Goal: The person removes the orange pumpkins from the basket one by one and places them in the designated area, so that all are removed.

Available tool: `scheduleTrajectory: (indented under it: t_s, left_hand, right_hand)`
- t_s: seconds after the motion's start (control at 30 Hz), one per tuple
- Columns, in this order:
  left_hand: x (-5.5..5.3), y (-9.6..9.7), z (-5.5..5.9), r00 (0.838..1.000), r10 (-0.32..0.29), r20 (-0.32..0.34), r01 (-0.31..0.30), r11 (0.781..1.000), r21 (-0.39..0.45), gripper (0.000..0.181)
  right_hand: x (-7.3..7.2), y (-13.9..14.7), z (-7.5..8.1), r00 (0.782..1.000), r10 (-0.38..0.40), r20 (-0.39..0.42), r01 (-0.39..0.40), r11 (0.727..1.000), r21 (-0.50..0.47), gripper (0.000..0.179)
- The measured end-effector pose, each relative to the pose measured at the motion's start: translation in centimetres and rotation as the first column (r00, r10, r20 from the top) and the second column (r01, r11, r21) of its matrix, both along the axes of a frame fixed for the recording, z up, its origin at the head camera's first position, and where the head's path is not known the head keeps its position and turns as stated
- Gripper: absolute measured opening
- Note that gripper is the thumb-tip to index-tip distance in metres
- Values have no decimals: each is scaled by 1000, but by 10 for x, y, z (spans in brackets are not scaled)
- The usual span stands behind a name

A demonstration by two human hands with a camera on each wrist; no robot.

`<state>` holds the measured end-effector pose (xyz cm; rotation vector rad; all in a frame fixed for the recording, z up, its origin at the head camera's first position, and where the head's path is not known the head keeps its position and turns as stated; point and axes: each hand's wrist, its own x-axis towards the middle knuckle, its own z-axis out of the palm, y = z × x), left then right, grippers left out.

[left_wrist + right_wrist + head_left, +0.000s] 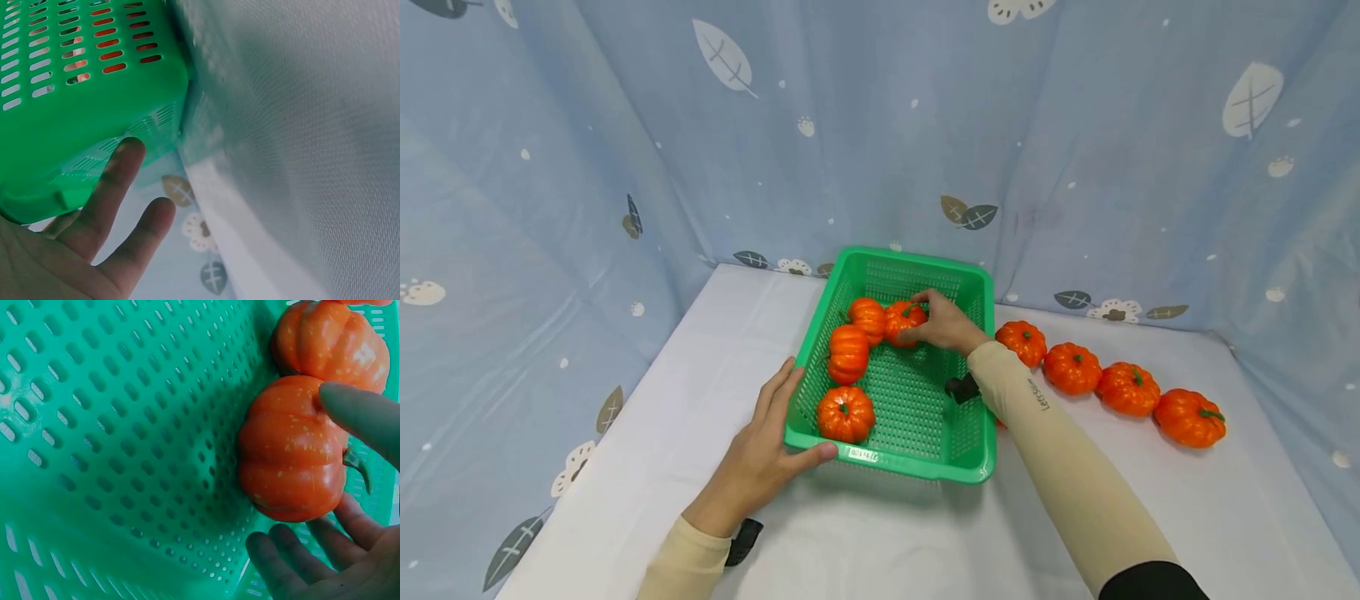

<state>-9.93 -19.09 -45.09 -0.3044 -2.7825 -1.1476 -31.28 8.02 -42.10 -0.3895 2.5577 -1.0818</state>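
Note:
A green plastic basket [895, 462] with perforated walls stands on the white-covered table. Inside it are several small orange pumpkins, among them one in the near left corner [846, 414] and one on its side by the left wall [848, 355]. My right hand [951, 323] reaches in and holds a pumpkin [294, 450], thumb on one side and fingers on the other. That pumpkin sits against a neighbouring pumpkin [334, 344]. At the basket's near left corner my left hand [756, 458] rests with straight fingers along the outer side and its thumb on the front rim.
Right of the basket several pumpkins lie in a slanting row, the outermost pumpkin [1190, 418] farthest right. My right forearm partly covers another orange thing beside the basket. A blue patterned curtain [865, 125] borders the table at the back and sides.

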Motion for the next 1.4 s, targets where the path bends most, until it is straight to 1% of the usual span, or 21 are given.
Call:
scheduleTrajectory:
  t_s: [0.1, 0.2, 0.3, 0.37, 0.5, 0.6, 0.83, 0.9, 1.0, 1.13, 1.4]
  left_hand:
    - [0, 0, -1, 1000, -1, -3, 1, 1000, -2, 107]
    - [1, -1, -1, 1000, -2, -5, 2, 1000, -2, 108]
    - [1, -2, -1, 1000, 0, -11, 0, 1000, -1, 108]
    - [0, -2, -1, 1000, -1, -12, 1, 1000, 1, 108]
    - [1, -3, -3, 1000, -2, -5, 2, 1000, 7, 108]
    - [1, -3, -3, 1000, -1, -1, 1, 1000, 10, 108]
    - [1, -1, -2, 1000, -3, -6, 3, 1000, 15, 107]
    - [1, -1, -2, 1000, -4, 1, 4, 1000, 18, 107]
    - [1, -1, -1, 1000, -3, 4, 3, 1000, 21, 107]
    - [1, -1, -2, 1000, -4, 0, 4, 1000, 22, 107]
    - [1, -1, -1, 1000, -6, -5, 6, 1000, 20, 106]
  right_hand:
    - [1, 0, -1, 1000, 12, 24, -11, 1000, -18, 76]
    - [1, -1, -1, 998, 49, 34, -48, 998, -27, 83]
    - [-1, -2, -2, 997, 78, 22, -77, 997, -27, 89]
    - [-2, -2, -2, 996, 84, 2, -84, 996, -9, 89]
    - [-3, -3, -3, 996, 89, -27, -86, 993, 79, 85]
    - [-2, -4, -3, 996, 82, -32, -78, 991, 111, 82]
    - [0, -3, -4, 997, 74, -28, -73, 996, 50, 81]
    - [1, -2, -5, 997, 70, -28, -68, 997, 48, 80]
    - [1, -1, -6, 996, 64, -55, -61, 997, 53, 80]
    - [0, -1, -6, 996, 28, -89, -23, 998, 60, 83]
    - [1, -1, -5, 993, -43, -112, 48, 998, 43, 83]
